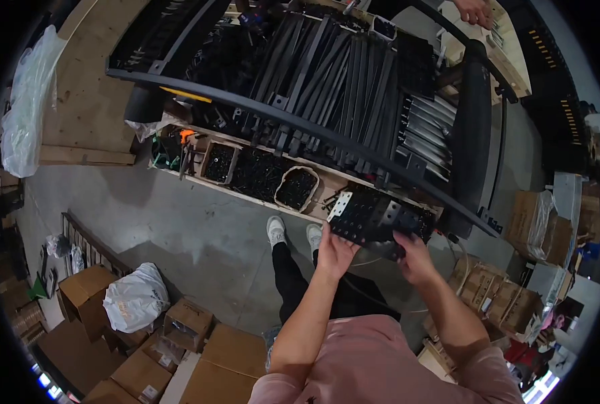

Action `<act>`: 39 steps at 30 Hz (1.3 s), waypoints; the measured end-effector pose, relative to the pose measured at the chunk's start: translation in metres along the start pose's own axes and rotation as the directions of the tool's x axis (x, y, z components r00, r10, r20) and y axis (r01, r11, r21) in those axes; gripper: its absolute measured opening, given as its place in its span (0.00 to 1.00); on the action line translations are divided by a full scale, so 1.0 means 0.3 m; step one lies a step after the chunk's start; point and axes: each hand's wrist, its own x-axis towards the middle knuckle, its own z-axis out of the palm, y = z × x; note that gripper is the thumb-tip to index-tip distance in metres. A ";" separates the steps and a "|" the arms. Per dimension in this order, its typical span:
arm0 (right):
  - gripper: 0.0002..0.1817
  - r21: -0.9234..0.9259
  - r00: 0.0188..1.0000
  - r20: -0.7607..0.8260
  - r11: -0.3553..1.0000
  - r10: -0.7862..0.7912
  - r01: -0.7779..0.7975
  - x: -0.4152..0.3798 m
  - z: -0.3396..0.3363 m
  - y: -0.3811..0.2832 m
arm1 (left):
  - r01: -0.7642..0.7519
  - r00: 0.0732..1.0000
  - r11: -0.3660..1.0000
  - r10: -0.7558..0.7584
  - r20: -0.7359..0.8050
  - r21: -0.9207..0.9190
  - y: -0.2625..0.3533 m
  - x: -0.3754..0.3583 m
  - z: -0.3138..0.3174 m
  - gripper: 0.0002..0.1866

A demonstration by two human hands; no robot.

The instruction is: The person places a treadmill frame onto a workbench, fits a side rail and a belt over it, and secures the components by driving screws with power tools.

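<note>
Black metal plates with rows of holes (357,217) are held out over the front edge of a wooden parts tray, one end catching bright light. My left hand (337,254) grips their near left edge, thumb along the side and fingers underneath. On the right, my right hand (415,259) is closed on the near right corner, thumb on top. Just left of the plates sits a cut-open container of small dark hardware (297,188). Loose black bolts (256,172) fill the section beside it.
A black metal frame bar (300,121) crosses above long dark metal bars (340,74). Silvery bars (429,131) lie at right. Cardboard boxes (222,367) and a white bag (137,297) stand behind on the left. Another person's hand (473,11) shows at top right.
</note>
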 end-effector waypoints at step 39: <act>0.05 -0.410 0.828 0.164 0.727 -0.536 0.551 -0.106 0.152 -0.568 | 0.118 0.986 0.677 0.006 -0.166 0.726 0.641 -0.360 0.709 0.33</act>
